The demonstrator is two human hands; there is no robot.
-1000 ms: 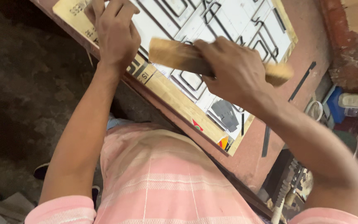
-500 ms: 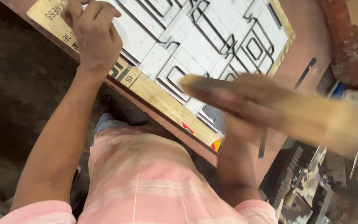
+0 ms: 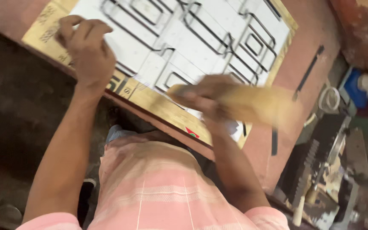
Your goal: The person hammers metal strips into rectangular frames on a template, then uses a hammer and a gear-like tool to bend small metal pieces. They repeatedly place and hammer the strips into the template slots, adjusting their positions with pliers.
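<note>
The right hand (image 3: 207, 100) grips a blurred wooden block (image 3: 252, 104) tightly, and a stray blow could likely strike the left hand (image 3: 88, 53), curled, pressing the patterned board (image 3: 162, 106).

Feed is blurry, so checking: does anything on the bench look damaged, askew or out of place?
Nothing stands out. The patterned sheet lies flat on its board under the left hand; the right hand grips a wooden block, motion-blurred.
</note>
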